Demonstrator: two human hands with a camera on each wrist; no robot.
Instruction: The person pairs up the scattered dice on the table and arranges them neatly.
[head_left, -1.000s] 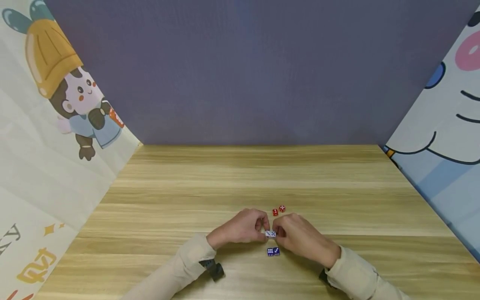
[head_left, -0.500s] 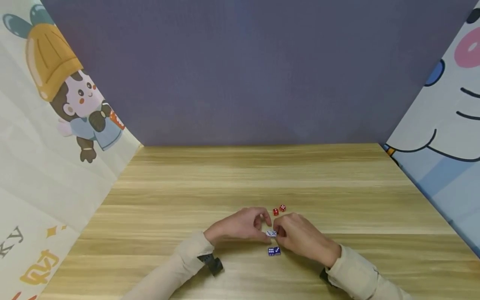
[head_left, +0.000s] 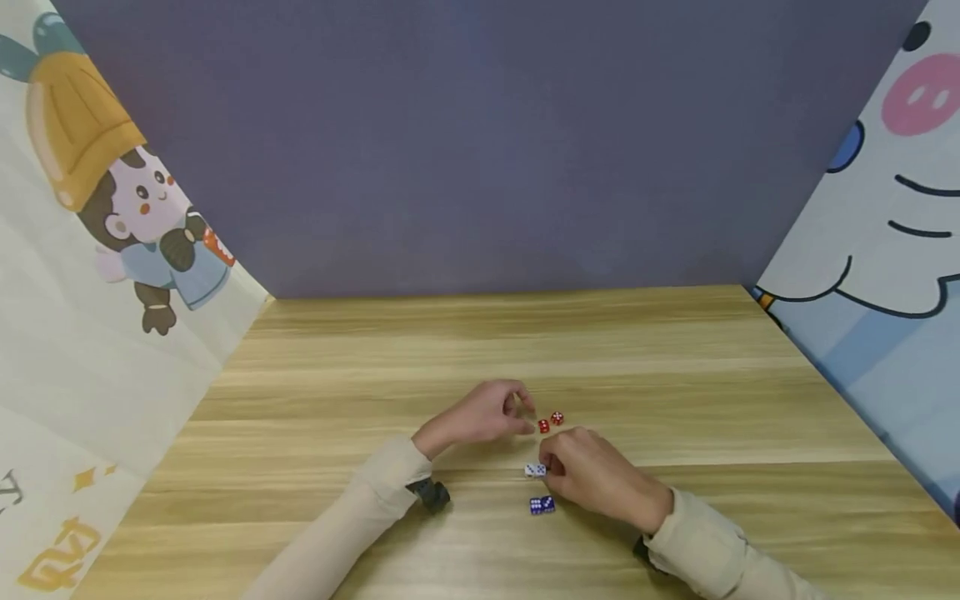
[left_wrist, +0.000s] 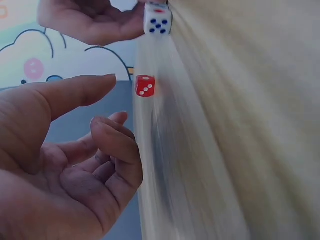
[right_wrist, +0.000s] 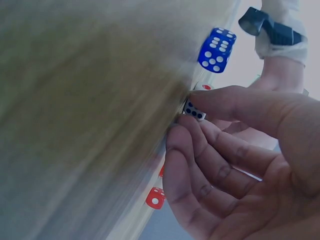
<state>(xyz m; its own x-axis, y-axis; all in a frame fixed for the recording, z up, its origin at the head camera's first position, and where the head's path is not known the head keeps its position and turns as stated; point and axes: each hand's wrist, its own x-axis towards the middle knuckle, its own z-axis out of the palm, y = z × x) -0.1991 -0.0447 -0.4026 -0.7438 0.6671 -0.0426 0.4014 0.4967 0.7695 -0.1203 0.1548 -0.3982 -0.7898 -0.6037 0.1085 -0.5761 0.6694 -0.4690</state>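
Observation:
My left hand hovers at the near left of two red dice, its thumb and forefinger spread apart with nothing between them. The nearer red die lies just beyond those fingertips, and the other red die sits slightly farther right. Side by side on the table are two white dice. My right hand pinches the right-hand white die between thumb and forefinger, as the right wrist view shows. Closer to me, a pair of blue dice stands side by side.
The wooden tabletop runs back to a grey-purple panel. A cartoon-printed sheet borders the left side, and another printed sheet borders the right.
My left hand has left the white dice and moved away from me to beside the red dice. The right hand stays at the white dice. The head view has shifted slightly.

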